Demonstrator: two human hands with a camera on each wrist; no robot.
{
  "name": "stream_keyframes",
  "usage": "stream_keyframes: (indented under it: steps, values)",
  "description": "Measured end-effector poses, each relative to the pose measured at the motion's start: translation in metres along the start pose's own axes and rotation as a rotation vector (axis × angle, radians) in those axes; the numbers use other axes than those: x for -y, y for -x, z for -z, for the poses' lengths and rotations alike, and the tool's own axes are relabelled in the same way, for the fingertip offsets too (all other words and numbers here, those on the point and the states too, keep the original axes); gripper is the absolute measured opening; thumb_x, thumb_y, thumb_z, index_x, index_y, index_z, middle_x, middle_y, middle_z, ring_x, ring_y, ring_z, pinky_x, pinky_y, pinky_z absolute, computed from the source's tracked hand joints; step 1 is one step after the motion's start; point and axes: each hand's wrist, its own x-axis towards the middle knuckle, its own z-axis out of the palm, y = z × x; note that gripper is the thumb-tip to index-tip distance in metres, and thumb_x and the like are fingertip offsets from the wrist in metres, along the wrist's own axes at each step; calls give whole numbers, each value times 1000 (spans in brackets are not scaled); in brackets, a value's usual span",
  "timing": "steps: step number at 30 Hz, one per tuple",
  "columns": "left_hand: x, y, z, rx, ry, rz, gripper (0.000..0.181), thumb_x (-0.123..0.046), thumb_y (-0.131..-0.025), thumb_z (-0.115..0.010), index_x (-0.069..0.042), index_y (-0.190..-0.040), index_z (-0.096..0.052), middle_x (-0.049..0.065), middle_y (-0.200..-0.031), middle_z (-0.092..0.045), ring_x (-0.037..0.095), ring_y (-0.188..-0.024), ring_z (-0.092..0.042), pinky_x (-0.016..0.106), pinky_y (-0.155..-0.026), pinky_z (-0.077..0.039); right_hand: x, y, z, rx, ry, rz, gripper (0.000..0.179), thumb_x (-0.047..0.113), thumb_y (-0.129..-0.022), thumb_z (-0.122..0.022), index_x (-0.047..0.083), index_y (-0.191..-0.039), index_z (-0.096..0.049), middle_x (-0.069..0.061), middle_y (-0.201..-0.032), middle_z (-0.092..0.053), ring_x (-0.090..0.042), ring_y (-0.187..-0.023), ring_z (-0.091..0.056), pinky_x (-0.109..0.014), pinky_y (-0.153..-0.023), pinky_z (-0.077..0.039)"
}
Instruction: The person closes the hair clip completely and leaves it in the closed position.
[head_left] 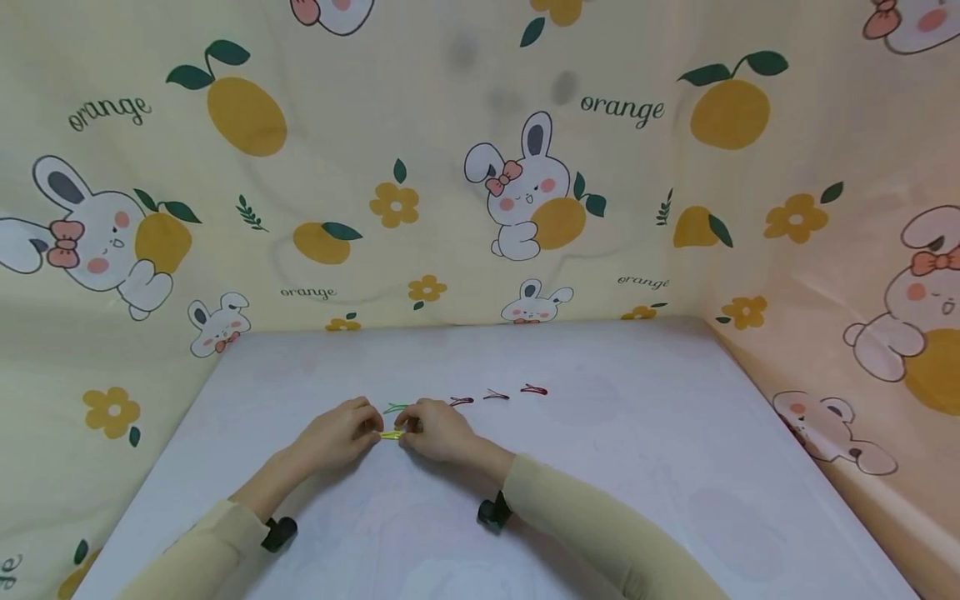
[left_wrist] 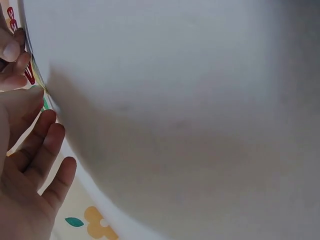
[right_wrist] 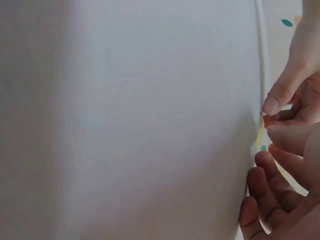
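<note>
A yellow snap hair clip (head_left: 391,435) lies level between my two hands, low over the white table. My left hand (head_left: 341,433) pinches its left end between thumb and forefinger. At the other end, my right hand (head_left: 442,433) pinches it the same way. In the right wrist view the yellow strip of the clip shows between the fingertips of both hands; the other fingers of my right hand (right_wrist: 272,200) are bent and apart. Just behind the yellow clip is a green hair clip (head_left: 394,408), partly covered by my right hand.
Right of the green clip, three red hair clips (head_left: 535,389) form a loose row, their arms spread. The white table (head_left: 600,517) reaches back to a cream cloth (head_left: 435,108) printed with rabbits and oranges, which also hangs along both sides.
</note>
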Motion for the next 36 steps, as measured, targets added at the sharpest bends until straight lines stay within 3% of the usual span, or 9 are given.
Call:
stream_keyframes:
  steps: [5,12,22,29,36]
  values:
    - [2,0,-3,-56,10,-5,9,-10,-94,-76,-13,-102,-73,-5,-98,-66,11,-87,-62,33,-76,-55,-2,5,5,2,-81,1,23,16,-97,-72,14,-120,-76,8,-97,-68,-3,-79,-59,-22,-71,-49]
    - [3,-2,-2,-114,19,46,7,-13,-97,-73,-13,-104,-72,-3,-99,-67,13,-89,-63,36,-76,-55,-1,15,12,-23,-227,13,34,16,-100,-70,15,-134,-69,4,-115,-72,-4,-93,-64,-23,-81,-52]
    - [3,-13,-1,-217,6,48,11,-11,-95,-74,-9,-106,-73,3,-100,-69,20,-89,-66,41,-74,-55,0,20,23,-186,-339,109,36,14,-100,-69,11,-136,-67,-3,-127,-71,-11,-101,-68,-24,-84,-55]
    - [-1,-24,-3,-175,20,99,11,-12,-95,-74,-10,-107,-73,2,-100,-69,18,-89,-64,40,-76,-55,-4,17,26,-266,-357,105,35,14,-100,-69,10,-135,-67,-4,-128,-71,-16,-103,-69,-27,-83,-56]
    - [-2,-32,-7,-128,-21,72,7,-11,-94,-74,-10,-102,-73,1,-96,-68,16,-83,-62,37,-73,-55,-12,9,24,-296,-339,74,34,13,-101,-69,9,-135,-67,-5,-125,-72,-18,-102,-70,-27,-82,-56]
